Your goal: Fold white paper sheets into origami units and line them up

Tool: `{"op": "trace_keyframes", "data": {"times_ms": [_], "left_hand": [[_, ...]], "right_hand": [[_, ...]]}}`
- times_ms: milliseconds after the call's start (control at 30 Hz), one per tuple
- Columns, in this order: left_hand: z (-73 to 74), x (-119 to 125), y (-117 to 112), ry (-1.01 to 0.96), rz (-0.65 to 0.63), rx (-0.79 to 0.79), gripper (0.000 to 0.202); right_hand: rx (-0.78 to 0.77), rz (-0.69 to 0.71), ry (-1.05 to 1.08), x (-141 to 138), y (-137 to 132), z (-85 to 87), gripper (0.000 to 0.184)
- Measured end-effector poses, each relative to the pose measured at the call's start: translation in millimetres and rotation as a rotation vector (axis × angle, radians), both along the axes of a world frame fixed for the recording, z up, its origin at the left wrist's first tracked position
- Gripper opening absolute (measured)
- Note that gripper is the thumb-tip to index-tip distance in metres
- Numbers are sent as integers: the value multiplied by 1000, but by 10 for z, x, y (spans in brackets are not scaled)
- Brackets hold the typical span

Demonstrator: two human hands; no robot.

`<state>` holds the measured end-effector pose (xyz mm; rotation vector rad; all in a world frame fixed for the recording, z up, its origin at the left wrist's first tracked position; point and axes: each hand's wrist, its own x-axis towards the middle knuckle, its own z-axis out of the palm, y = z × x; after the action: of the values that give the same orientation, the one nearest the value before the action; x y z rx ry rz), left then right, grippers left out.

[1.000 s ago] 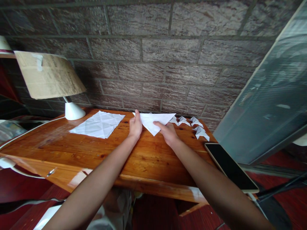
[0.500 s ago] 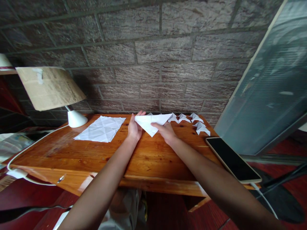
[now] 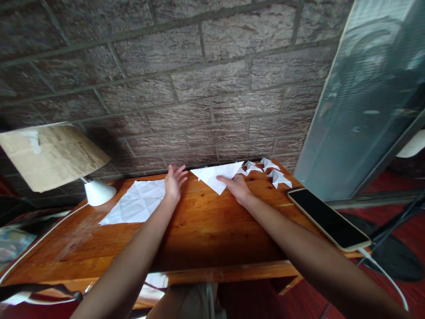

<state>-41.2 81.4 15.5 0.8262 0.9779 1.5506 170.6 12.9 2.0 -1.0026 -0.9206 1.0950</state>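
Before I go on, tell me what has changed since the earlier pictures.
The left hand has let go of the folded paper and moved left, toward the creased sheet. The right hand still holds the folded paper; the creased sheet and phone lie as before.

bare forearms [image 3: 136, 259]; loose grey-beige garment [image 3: 197, 303] below, softly creased

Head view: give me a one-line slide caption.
Right hand holding a folded paper triangle near small paper shapes, left hand open by a creased white sheet.
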Motion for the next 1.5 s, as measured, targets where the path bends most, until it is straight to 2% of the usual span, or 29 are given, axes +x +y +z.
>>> {"op": "trace_keyframes", "data": {"times_ms": [100,167,233,367,467,567,633,733,967,1033,1167,1233,1367,1500], "left_hand": [[-110,231,-218,11,-206,28,58],[-132,406,-347,72,-453,64,55],[-102,562,-394,111,-560,131,47],[-49,835,-271,-16,-439,116,47],[-127,964,-182,-131,-364,55,49],[-230,939,-187,-97,-415,22,48],[-244,872,-210,-90,-439,14,47],[-188,811,-224,-163,-398,0,44],[-94,862,-262,-265,-330,15,44],[-99,850,-295,-241,-321,28,44],[-129,816,-354,-74,-430,54,42],[-145,809,-364,-8,-431,67,43],[-144,782,-340,25,-325,81,43],[-106,720,-301,79,-224,101,45]], "right_hand": [[-12,-10,31,-22,-49,9,35],[-10,-22,59,-27,-49,42,38],[-19,-16,72,-37,0,104,40],[-17,-62,95,-88,164,214,37],[-38,-72,117,-91,214,185,38],[-95,-22,75,-41,197,92,39],[-34,30,17,-9,194,44,38],[7,51,6,0,231,17,41],[13,41,-50,-48,247,36,46],[-5,38,-22,-44,225,56,45],[-15,28,31,-16,187,112,40],[-33,24,44,-1,176,138,37],[-77,14,64,50,192,200,35],[24,-55,92,184,236,296,42]]}}
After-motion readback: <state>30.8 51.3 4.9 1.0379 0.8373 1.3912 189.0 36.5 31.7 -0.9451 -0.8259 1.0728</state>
